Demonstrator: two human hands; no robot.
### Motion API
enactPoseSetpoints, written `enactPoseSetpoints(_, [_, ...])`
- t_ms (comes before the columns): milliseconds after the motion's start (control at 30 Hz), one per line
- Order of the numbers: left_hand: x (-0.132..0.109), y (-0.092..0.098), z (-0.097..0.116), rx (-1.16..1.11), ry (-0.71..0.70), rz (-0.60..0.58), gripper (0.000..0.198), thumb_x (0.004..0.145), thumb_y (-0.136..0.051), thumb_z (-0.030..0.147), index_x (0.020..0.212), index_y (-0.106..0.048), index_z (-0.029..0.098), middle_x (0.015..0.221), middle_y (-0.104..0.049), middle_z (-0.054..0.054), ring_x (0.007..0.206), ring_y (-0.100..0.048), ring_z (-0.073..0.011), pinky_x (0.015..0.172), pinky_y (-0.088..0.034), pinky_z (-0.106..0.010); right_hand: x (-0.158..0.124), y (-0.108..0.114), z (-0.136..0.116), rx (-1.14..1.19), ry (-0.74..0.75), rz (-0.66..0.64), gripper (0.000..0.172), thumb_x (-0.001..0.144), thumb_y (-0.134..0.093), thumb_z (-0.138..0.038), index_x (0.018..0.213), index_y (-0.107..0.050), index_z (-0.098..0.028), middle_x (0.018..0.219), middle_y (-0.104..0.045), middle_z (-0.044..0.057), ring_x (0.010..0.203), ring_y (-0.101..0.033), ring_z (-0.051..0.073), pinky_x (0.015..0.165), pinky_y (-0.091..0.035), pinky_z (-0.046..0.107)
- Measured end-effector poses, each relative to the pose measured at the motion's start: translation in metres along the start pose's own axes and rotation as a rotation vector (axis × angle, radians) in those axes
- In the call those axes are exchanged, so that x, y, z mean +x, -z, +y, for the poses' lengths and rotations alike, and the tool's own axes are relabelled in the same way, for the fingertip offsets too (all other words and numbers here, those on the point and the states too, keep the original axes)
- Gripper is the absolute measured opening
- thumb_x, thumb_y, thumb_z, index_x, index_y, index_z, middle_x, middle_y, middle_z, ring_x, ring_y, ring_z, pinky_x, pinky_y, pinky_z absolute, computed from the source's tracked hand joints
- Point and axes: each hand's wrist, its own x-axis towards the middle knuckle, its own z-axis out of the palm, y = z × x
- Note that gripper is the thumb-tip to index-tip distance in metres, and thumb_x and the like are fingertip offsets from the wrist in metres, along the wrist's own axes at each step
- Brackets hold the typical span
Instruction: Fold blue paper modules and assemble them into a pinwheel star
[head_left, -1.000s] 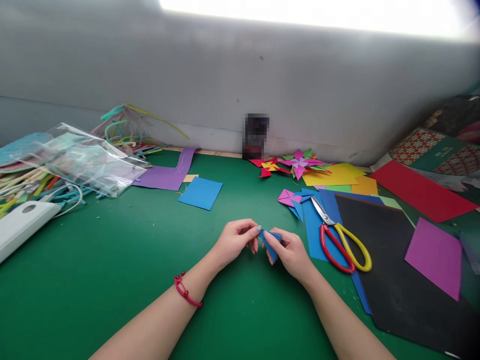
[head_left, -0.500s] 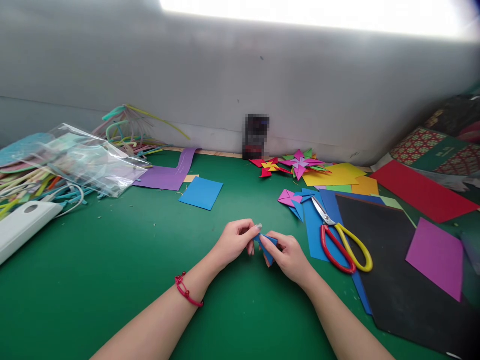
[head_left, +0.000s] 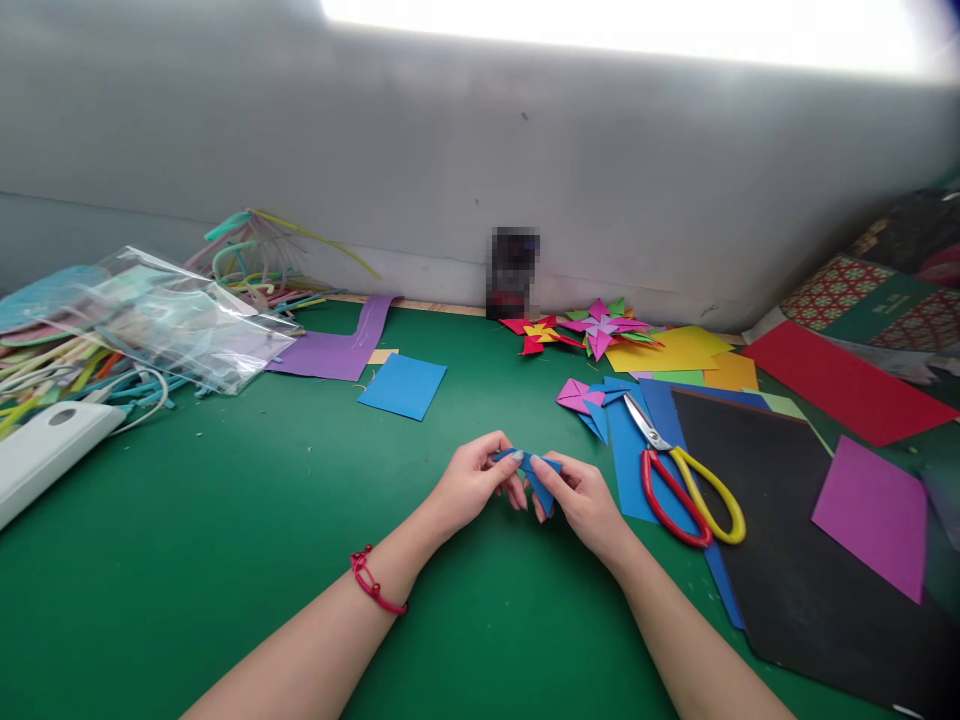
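Between both hands, above the green table, is a small folded piece of blue paper [head_left: 539,488]. My left hand [head_left: 476,478] pinches its left end between thumb and fingers. My right hand [head_left: 579,497] grips the right side, thumb pressed on top; part of the paper is hidden by the fingers. A flat blue paper square [head_left: 405,387] lies beyond my left hand. Past my right hand rests a folded pink and blue paper piece [head_left: 581,397]. Scissors [head_left: 660,445] with one red and one yellow handle lie to the right on blue and black sheets.
Several folded paper flowers [head_left: 598,326] lie near the wall. Black card [head_left: 780,520], a red sheet [head_left: 847,382] and a magenta sheet [head_left: 874,518] are on the right. On the left are a purple sheet [head_left: 322,356], a clear plastic bag [head_left: 187,320] and a white device [head_left: 52,450].
The blue paper has shifted slightly up and turned; more of its left end now shows in my left fingers. My right thumb has moved up along it.
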Motion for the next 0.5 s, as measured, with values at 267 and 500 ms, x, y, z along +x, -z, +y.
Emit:
enactPoseSetpoints(267, [0.0004, 0.0028, 0.0012, 0.003, -0.004, 0.036, 0.023, 0.082, -0.046, 0.036, 0.07, -0.042, 0.016, 0.051, -0.064, -0.001, 0.045, -0.057, -0.0112, 0.049, -0.036, -0.021, -0.0002, 0.0021, 0.0004, -0.012, 0.006, 0.02, 0.045, 0.089, -0.035, -0.041, 0.057, -0.056, -0.016, 0.048, -0.06, 0.002, 0.045, -0.052, 0.013, 0.048, -0.041, 0.024])
enactPoseSetpoints(500, [0.0003, 0.0026, 0.0026, 0.009, -0.002, 0.041, 0.023, 0.083, -0.046, 0.036, 0.071, -0.042, 0.016, 0.052, -0.064, -0.002, 0.045, -0.057, -0.0116, 0.05, -0.036, -0.022, -0.001, -0.0009, -0.0021, -0.067, 0.0, 0.081, 0.044, 0.088, -0.037, -0.043, 0.056, -0.055, -0.017, 0.046, -0.058, 0.001, 0.043, -0.05, 0.013, 0.048, -0.042, 0.024])
